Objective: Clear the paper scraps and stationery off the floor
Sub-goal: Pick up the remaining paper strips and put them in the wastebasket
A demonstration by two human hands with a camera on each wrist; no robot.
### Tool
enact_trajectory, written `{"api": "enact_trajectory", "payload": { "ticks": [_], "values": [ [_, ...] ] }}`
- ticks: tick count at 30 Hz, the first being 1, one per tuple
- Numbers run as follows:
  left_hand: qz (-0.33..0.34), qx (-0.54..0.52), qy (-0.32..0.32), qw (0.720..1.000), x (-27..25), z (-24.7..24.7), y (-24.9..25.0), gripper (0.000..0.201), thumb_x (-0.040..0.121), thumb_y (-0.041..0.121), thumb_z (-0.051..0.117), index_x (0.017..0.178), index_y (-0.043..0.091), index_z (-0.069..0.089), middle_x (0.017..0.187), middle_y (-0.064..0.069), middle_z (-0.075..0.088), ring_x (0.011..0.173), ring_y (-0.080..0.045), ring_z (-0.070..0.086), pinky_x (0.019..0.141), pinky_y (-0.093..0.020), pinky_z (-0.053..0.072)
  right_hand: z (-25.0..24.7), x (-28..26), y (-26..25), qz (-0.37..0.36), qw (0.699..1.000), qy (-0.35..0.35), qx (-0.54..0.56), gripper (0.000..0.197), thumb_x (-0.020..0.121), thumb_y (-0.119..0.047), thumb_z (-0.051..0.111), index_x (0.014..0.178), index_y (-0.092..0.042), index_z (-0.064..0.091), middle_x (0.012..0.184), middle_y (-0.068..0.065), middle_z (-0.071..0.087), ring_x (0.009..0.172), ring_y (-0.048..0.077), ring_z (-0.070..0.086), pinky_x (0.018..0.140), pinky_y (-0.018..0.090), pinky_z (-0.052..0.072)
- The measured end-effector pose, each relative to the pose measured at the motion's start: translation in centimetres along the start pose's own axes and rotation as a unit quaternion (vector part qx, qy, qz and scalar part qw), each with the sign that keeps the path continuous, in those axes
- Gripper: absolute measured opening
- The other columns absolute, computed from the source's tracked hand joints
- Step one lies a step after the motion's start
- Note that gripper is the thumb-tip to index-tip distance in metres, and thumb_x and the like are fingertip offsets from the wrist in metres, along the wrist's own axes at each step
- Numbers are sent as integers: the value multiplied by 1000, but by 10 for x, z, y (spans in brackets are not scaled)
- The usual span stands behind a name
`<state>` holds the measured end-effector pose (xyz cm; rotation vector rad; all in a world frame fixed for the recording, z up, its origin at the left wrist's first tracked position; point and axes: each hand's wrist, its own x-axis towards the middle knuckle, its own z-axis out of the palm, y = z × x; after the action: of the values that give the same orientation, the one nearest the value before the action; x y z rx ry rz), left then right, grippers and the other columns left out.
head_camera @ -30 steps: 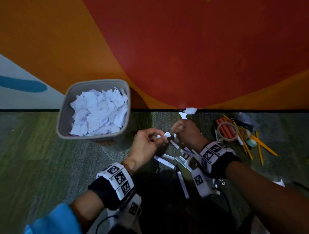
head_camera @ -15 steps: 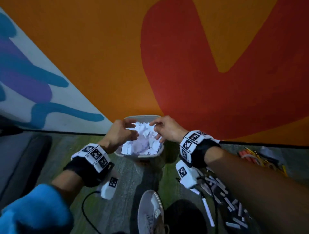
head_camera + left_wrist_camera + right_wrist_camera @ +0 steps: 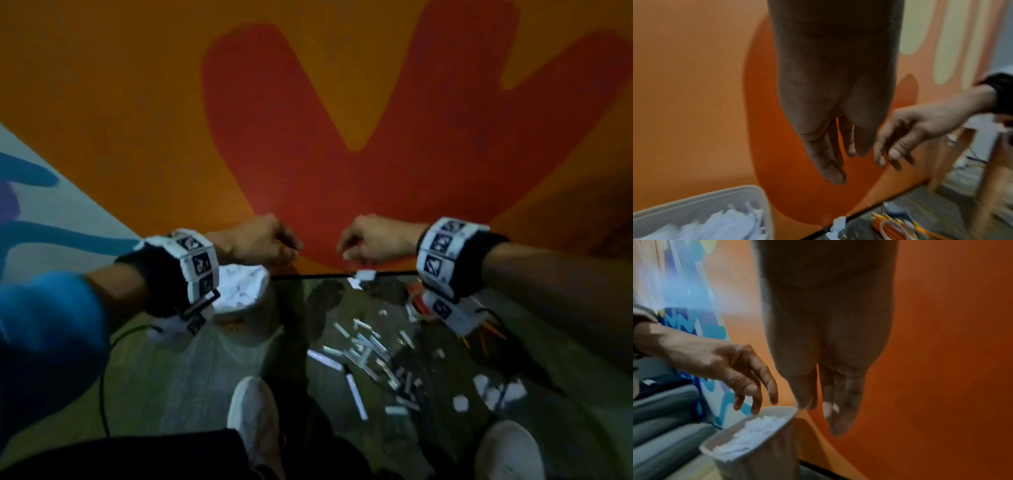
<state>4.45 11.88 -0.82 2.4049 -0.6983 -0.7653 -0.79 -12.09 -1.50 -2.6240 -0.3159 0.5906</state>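
Note:
A grey bin [image 3: 239, 317] packed with white paper scraps stands on the carpet by the wall, partly behind my left wrist; it also shows in the left wrist view [image 3: 701, 204] and the right wrist view [image 3: 748, 430]. My left hand [image 3: 270, 241] hangs just above and right of the bin, fingers [image 3: 833, 172] relaxed and empty. My right hand [image 3: 359, 245] hovers farther right, above the floor, fingers [image 3: 838, 421] loose and empty. Several white paper strips [image 3: 363, 346] lie scattered on the carpet. Pencils and a tape roll [image 3: 892, 227] lie by the wall.
The orange and red wall [image 3: 308, 120] stands close behind the hands. Two white shoes [image 3: 253, 421] [image 3: 507, 452] rest on the carpet at the bottom. More torn scraps [image 3: 496, 390] lie at the right, and a scrap [image 3: 363, 275] sits against the baseboard.
A second ago both hands were picking scraps off the floor, then dropped them over the bin. Now they have lifted and spread apart, empty, and the view has risen.

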Motion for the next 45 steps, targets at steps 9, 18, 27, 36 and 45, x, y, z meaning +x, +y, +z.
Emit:
{"api": "enact_trajectory", "payload": {
  "ticks": [9, 18, 27, 36, 45],
  "values": [
    [98, 186, -153, 966, 71, 140, 66, 12, 89, 12, 61, 87, 13, 73, 82, 0, 74, 59, 2, 62, 57, -18, 48, 74, -70, 134, 204, 962, -29, 178, 14, 91, -7, 65, 79, -5, 71, 67, 8, 67, 63, 23, 59, 52, 28, 49],
    [-16, 150, -120, 981, 105, 250, -3, 21, 91, 5, 60, 101, 11, 78, 105, -11, 74, 101, -23, 68, 93, -34, 53, 226, -84, 198, 278, 923, -6, 268, 12, 87, -5, 65, 75, -4, 67, 65, 13, 66, 55, 24, 66, 46, 26, 51],
    [-32, 79, -24, 996, 121, 328, -85, 31, 97, 32, 55, 125, 24, 67, 126, -6, 66, 113, -25, 61, 99, -37, 49, 310, -27, 199, 272, 923, 42, 269, 11, 92, -10, 64, 93, -9, 75, 85, 0, 71, 73, 6, 67, 62, 9, 46],
    [-26, 179, -32, 983, 105, 363, -105, 52, 102, 37, 39, 151, 22, 32, 162, 6, 19, 149, -21, 13, 110, -49, 32, 331, -2, 192, 232, 918, 131, 293, 21, 87, -9, 62, 104, -9, 75, 99, 8, 75, 89, 18, 69, 82, 29, 53],
    [-46, 119, 79, 989, 111, 349, -103, 26, 100, 32, 48, 100, 19, 70, 108, -1, 65, 107, -24, 52, 91, -41, 44, 340, -9, 201, 233, 909, 188, 289, 16, 69, -10, 56, 61, -17, 69, 65, -1, 67, 64, 14, 62, 65, 27, 46]
  ]
}}
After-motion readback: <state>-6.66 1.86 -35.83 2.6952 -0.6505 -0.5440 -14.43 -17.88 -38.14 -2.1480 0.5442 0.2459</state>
